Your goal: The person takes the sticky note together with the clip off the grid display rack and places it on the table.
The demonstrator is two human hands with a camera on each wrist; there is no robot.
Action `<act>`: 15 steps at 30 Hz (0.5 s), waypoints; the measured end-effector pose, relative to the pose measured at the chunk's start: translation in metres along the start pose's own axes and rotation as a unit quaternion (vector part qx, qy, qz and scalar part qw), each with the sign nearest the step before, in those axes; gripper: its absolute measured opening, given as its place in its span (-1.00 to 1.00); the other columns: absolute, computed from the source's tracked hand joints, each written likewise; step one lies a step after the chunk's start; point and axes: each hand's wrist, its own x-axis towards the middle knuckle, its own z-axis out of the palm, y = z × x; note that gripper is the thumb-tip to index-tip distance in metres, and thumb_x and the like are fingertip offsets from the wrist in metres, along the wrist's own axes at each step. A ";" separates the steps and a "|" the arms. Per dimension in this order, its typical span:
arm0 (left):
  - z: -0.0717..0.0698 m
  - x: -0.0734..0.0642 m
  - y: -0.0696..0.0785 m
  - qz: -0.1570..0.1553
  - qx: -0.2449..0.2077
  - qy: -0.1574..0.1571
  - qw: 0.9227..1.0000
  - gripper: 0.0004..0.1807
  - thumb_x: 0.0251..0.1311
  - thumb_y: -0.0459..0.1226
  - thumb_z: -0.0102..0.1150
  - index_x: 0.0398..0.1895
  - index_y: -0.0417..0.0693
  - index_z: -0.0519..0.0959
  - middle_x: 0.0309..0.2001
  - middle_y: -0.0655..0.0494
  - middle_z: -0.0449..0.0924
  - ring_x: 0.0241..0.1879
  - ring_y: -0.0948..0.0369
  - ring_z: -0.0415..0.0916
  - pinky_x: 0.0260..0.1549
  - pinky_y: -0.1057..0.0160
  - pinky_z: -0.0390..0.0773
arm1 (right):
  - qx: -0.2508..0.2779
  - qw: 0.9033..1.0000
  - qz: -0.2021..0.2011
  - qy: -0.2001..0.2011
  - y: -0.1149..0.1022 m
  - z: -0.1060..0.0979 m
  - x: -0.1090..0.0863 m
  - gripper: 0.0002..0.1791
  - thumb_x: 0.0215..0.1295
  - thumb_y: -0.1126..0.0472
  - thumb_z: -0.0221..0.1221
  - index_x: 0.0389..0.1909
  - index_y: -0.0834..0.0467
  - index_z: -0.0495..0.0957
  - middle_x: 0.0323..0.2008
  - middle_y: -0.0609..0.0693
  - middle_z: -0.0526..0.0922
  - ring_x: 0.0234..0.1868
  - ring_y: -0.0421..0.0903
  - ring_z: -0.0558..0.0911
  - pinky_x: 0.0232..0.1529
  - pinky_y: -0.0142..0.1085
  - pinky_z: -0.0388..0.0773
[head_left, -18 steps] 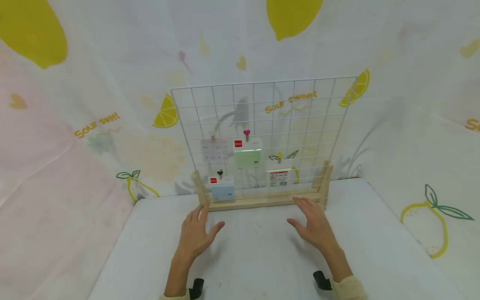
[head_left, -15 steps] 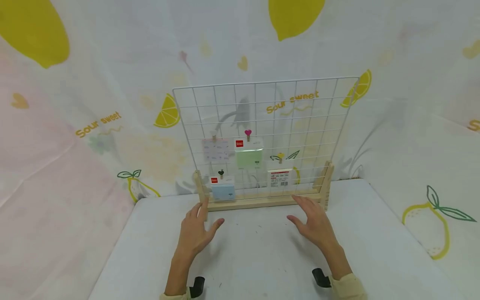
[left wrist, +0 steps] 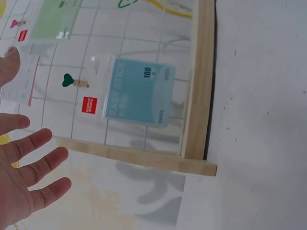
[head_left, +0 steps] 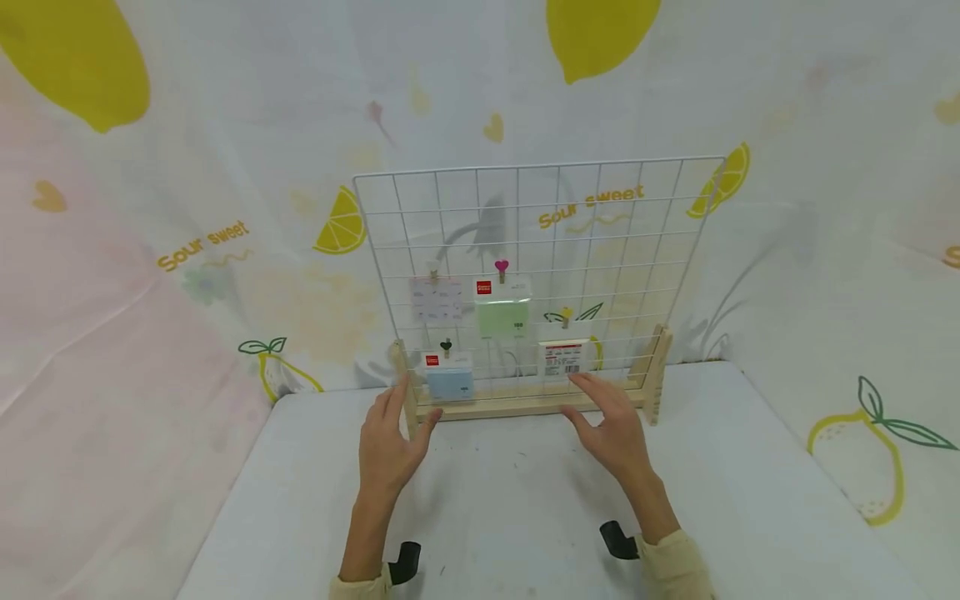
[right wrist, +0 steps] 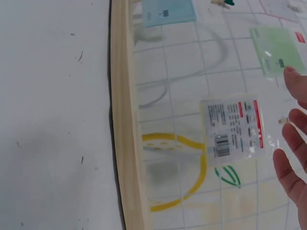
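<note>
A white wire grid stands in a wooden base [head_left: 510,407] on the table. From it hang a blue sticky note pack [head_left: 450,383], a green sticky note pack [head_left: 503,318], a pale lilac card [head_left: 437,302] and a white barcoded pack [head_left: 564,357], held by small heart clips, one pink clip [head_left: 502,267] among them. My left hand [head_left: 390,446], fingers spread, is near the base's left end, beside the blue pack. Just below the barcoded pack is my right hand [head_left: 613,429], its fingers relaxed. Both hands hold nothing; in the wrist views the fingers appear apart from the packs.
A white table [head_left: 495,500] extends in front of the rack. Behind it hangs a lemon-print cloth [head_left: 285,108], which also covers both sides. The rack's right wooden upright [head_left: 657,375] stands beyond the right hand.
Both hands have moved forward and up toward the rack, the right one also to the left. The head view has shifted slightly. The packs still hang in the same places on the grid.
</note>
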 end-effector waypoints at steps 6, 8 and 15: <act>-0.002 0.006 0.002 -0.005 -0.004 0.021 1.000 -0.22 0.14 0.00 0.38 0.38 -0.15 0.39 0.05 -0.19 0.51 -0.02 -0.11 0.48 -0.11 -0.13 0.49 | 0.043 0.998 -0.010 0.045 -0.007 0.007 0.013 -0.47 -0.03 0.33 0.50 0.05 0.24 0.64 0.05 0.10 0.66 0.04 0.09 0.58 -0.06 -0.22 0.48; -0.003 0.007 0.002 -0.012 -0.004 0.021 1.000 -0.24 0.17 -0.01 0.36 0.38 -0.14 0.39 0.04 -0.17 0.51 -0.02 -0.10 0.47 -0.10 -0.12 0.48 | 0.059 0.997 -0.009 0.055 -0.011 0.010 0.016 -0.50 -0.02 0.34 0.48 0.03 0.24 0.65 0.04 0.09 0.66 0.02 0.08 0.59 -0.15 -0.30 0.47; -0.006 0.014 0.002 -0.014 -0.014 0.043 0.999 -0.26 0.16 -0.05 0.37 0.35 -0.18 0.40 0.00 -0.20 0.53 -0.07 -0.07 0.49 -0.16 -0.09 0.49 | 0.093 0.993 -0.013 0.074 -0.026 0.018 0.033 -0.53 0.01 0.35 0.47 0.01 0.24 0.66 0.01 0.06 0.67 0.01 0.04 0.59 -0.22 -0.26 0.49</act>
